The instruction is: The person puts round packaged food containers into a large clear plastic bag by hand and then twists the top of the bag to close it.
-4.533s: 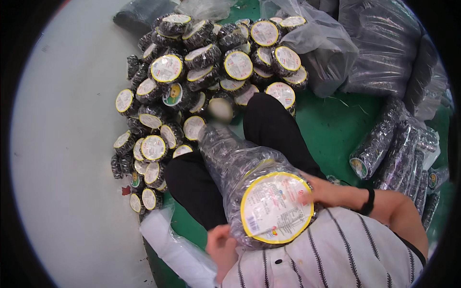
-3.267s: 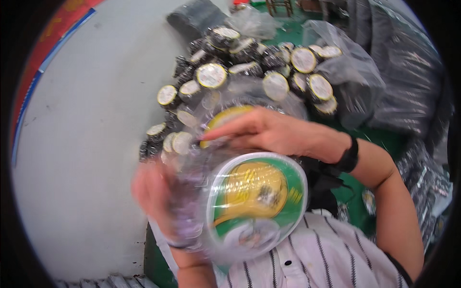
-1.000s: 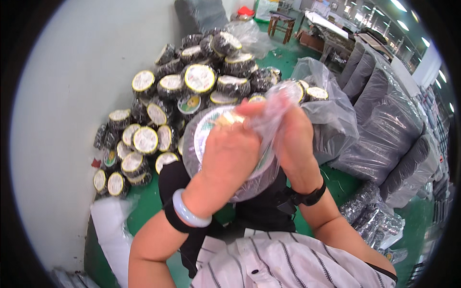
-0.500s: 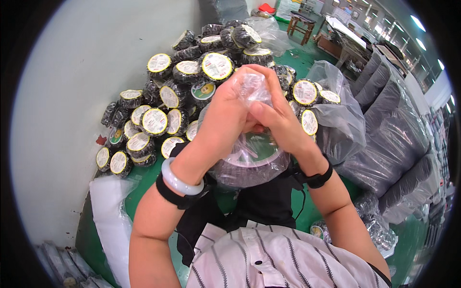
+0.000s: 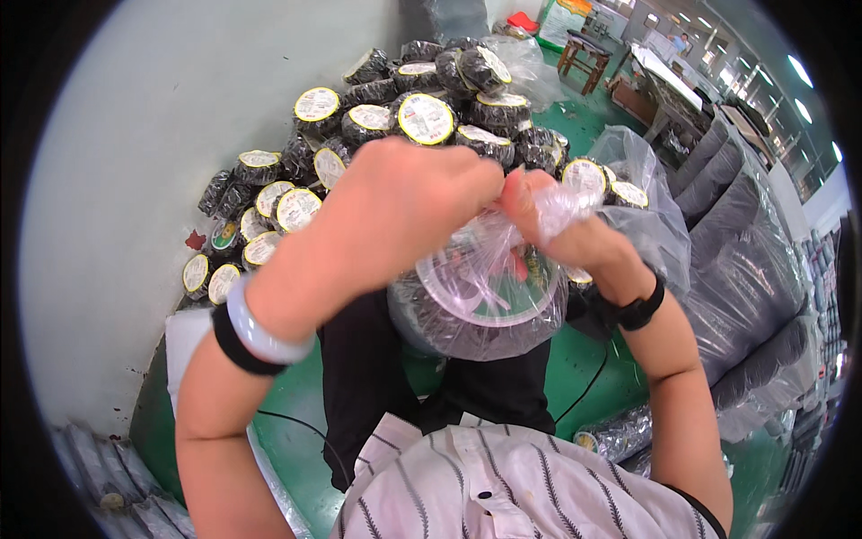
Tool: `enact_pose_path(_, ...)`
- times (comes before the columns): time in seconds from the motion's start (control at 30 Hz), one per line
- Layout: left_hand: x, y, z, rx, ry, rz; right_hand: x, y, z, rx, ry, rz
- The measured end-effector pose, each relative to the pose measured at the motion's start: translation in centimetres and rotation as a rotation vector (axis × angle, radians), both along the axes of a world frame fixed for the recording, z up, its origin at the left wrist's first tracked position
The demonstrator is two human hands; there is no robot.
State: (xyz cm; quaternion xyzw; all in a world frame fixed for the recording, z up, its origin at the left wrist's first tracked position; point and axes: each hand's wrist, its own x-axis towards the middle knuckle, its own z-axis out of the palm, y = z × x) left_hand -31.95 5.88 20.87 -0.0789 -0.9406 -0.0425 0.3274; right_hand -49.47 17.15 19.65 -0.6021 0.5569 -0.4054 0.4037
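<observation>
A clear plastic bag (image 5: 476,332) holds a large round package with a pale ring and green label, above my black-trousered legs. My left hand (image 5: 411,202) is closed at the bag's top, its fingertips beside my right thumb; it is slightly blurred. My right hand (image 5: 561,220) grips the crumpled, twisted top of the bag, with part of the plastic lying over its fingers. My left wrist has a pale bangle (image 5: 260,328) and a black band; my right wrist has a black band.
A heap of dark round packages with yellow-rimmed labels (image 5: 426,119) lies ahead. Large wrapped grey bundles (image 5: 736,260) stand at right, wrapped rolls (image 5: 620,431) lower right. A pale wall (image 5: 135,180) runs along the left. A wooden stool (image 5: 582,63), tables and a distant person (image 5: 680,43) are in the background.
The package has turned from a long wrapped stack to a bag held upright by its gathered top. Since half a second ago, my hands have moved slightly apart, the right one rightward.
</observation>
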Motion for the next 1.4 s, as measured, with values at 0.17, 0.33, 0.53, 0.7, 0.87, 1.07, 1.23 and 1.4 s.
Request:
enact_pose_path(0.17, -2.0, 2.7, -2.7, 0.347, 0.363, -0.06, -3.0, 1.1, 0.0, -0.036, -0.204, 0.083)
enact_pose_path(0.33, -2.2, 4.6, -4.6, 0.732, 0.225, 0.183, -2.3, 1.2, 2.2, -0.559, 0.405, 0.22)
enact_pose_path(0.53, -3.2, 2.0, -0.7, 0.918, -0.164, -0.157, -3.0, 2.4, 1.1, -1.204, 1.266, -0.149)
enact_pose_path(0.7, -3.0, -0.3, 2.8, -0.384, 0.057, -0.248, -2.3, 1.7, 3.2, -1.216, 1.378, 0.219)
enact_pose_path(0.87, -1.1, -2.8, -1.4, -0.297, -0.147, -0.052, -3.5, 5.8, -1.2, -0.86, 1.118, 0.128)
enact_pose_path(1.07, -1.9, -1.3, -0.5, 0.346, -0.147, 0.147, -2.2, 1.1, -0.7, -0.181, -0.582, -0.048)
enact_pose_path(1.23, -3.9, 5.7, -1.6, 0.06, 0.297, -0.18, -0.2, 3.1, -2.7, -0.66, 0.672, -0.357)
enact_pose_path(1.4, -5.5, 3.8, -2.7, 0.865, 0.057, -0.123, -0.5, 4.3, -1.7, -0.513, 0.218, -0.428)
